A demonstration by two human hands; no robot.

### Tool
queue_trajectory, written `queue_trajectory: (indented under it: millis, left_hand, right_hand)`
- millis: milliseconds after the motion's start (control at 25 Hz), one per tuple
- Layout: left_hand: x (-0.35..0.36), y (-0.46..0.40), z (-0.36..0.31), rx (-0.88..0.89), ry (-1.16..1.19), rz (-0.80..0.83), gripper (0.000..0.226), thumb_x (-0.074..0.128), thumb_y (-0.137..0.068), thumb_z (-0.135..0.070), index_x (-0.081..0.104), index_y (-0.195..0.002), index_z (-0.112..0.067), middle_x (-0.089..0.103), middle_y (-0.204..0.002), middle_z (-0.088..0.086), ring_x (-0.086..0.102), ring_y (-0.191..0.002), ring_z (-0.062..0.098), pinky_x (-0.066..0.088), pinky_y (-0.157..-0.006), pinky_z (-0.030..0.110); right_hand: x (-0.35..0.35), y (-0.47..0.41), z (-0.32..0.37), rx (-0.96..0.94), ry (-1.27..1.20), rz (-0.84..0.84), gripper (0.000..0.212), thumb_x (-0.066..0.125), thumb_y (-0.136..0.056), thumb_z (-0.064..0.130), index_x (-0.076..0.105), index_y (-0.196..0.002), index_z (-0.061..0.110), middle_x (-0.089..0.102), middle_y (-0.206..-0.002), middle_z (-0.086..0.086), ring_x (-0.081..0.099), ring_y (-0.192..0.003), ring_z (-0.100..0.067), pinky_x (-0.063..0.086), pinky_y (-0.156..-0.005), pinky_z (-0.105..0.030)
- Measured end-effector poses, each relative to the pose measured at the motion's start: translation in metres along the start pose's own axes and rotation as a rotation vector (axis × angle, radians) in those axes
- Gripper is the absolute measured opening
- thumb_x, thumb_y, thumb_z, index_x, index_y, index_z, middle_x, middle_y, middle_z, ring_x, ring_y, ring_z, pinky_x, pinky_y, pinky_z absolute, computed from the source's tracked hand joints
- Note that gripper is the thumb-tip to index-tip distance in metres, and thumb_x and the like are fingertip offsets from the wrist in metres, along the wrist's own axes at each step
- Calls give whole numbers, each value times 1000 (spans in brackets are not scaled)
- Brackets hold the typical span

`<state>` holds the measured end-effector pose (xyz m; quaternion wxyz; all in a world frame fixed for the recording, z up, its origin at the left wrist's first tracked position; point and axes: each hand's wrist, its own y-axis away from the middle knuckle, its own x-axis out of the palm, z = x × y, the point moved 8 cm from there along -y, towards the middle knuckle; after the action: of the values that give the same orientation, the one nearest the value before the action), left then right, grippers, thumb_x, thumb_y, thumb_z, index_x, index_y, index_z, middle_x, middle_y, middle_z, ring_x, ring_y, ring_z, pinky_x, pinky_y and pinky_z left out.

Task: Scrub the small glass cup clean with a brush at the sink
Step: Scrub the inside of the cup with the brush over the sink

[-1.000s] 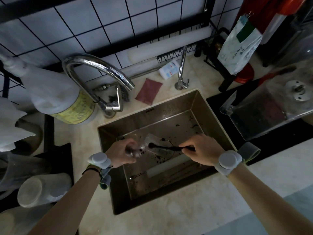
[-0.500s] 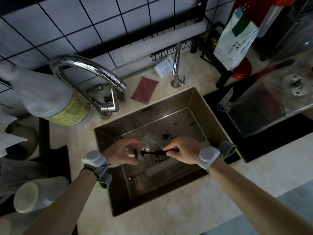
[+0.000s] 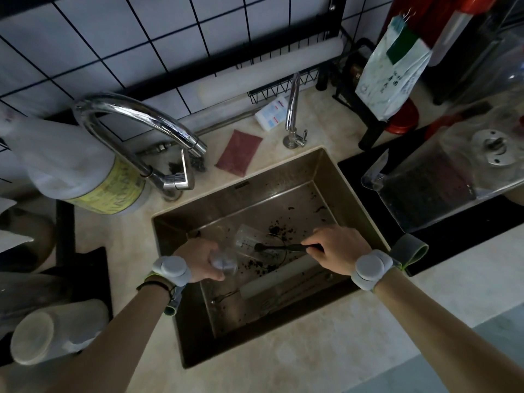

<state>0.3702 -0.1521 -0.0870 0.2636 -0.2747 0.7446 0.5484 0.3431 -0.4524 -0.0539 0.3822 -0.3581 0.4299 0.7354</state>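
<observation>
My left hand (image 3: 198, 262) holds the small glass cup (image 3: 224, 263) low over the left side of the steel sink (image 3: 255, 199). The cup is blurred, and I cannot tell which way its mouth faces. My right hand (image 3: 338, 251) grips the handle of a thin black brush (image 3: 283, 247) that points left. The brush's dark head is a short way right of the cup and outside it. It hovers over a clear measuring cup (image 3: 246, 236) lying on the sink floor.
Dark debris (image 3: 276, 231) speckles the sink floor, and a pale bar (image 3: 279, 279) lies near the front wall. A curved faucet (image 3: 141, 114) arches at the back left, beside a yellow-labelled bottle (image 3: 93, 180). A reddish pad (image 3: 238, 153) and small tap (image 3: 292, 109) sit behind. A clear container (image 3: 439, 180) stands on the right.
Half a second ago the brush head was in the cup's mouth. My right hand has since drawn the brush out to the right, and my left hand has shifted the cup slightly down.
</observation>
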Motion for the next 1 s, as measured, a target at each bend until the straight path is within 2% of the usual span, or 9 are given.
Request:
queue_trajectory:
  millis: [120, 240, 320, 440, 600, 760, 840, 920, 1000]
  left_hand:
    - [-2, -2, -6, -2, -97, -56, 41, 85, -67, -47, 60, -94, -29, 63, -91, -10, 63, -79, 12, 53, -66, 29]
    - [-10, 0, -22, 97, -212, -192, 36, 77, -75, -47, 63, -101, -27, 63, -107, -7, 64, -90, 19, 59, -76, 36]
    - [-7, -1, -25, 102, -272, -187, 32, 74, -81, -41, 66, -105, -21, 64, -116, 0, 63, -101, 24, 59, -82, 38]
    - [-2, 0, -25, 77, -218, -214, 41, 77, -82, -38, 65, -116, -20, 63, -124, 3, 61, -112, 27, 57, -90, 37]
    - [0, 7, -23, 135, -112, -269, 52, 81, -80, -39, 61, -125, -25, 61, -129, -2, 60, -118, 22, 52, -99, 41]
    - [-4, 14, -7, 169, 78, -293, 46, 85, -79, -32, 63, -117, -22, 69, -110, -4, 67, -102, 17, 54, -91, 40]
    - [1, 17, 3, 152, 305, -268, 43, 88, -77, -22, 62, -112, -20, 70, -100, -2, 70, -91, 16, 58, -84, 39]
    - [5, 19, 14, 108, 667, -230, 50, 91, -71, -7, 62, -110, -16, 73, -98, 6, 74, -87, 22, 61, -82, 42]
    - [6, 21, 18, 113, 996, -207, 61, 93, -59, 4, 62, -110, -11, 74, -99, 11, 75, -90, 27, 62, -79, 38]
  right_hand:
    - [8, -3, -9, 32, -13, 36, 29, 52, -102, 40, 69, -126, 38, 70, -125, 15, 68, -110, -13, 59, -90, -37]
    - [17, -4, -16, 73, -36, 74, 29, 52, -102, 39, 71, -123, 36, 71, -124, 14, 69, -107, -14, 59, -90, -37]
    - [20, -4, -18, 93, -52, 87, 28, 52, -102, 39, 72, -120, 35, 72, -120, 14, 69, -98, -11, 59, -85, -35]
    - [24, -3, -19, 121, -84, 93, 26, 53, -101, 39, 73, -118, 35, 74, -108, 14, 58, -69, -1, 51, -66, -24]
    - [22, -4, -13, 111, -93, 108, 25, 53, -101, 39, 76, -110, 33, 76, -97, 12, 62, -69, -4, 54, -64, -26]
    - [18, -4, -7, 89, -243, 172, 23, 62, -96, 47, 77, -104, 32, 74, -90, 13, 69, -79, -5, 61, -78, -32]
    - [14, -2, -2, 49, -385, 189, 22, 65, -96, 44, 79, -102, 28, 75, -85, 11, 70, -77, -4, 61, -79, -30]
    - [6, -2, 2, 36, -514, 164, 22, 65, -96, 42, 80, -94, 26, 77, -77, 4, 67, -62, -3, 57, -64, -19]
    - [-6, -1, 4, 25, -598, 110, 23, 66, -96, 41, 81, -92, 24, 77, -77, 2, 56, -50, 0, 43, -48, -11]
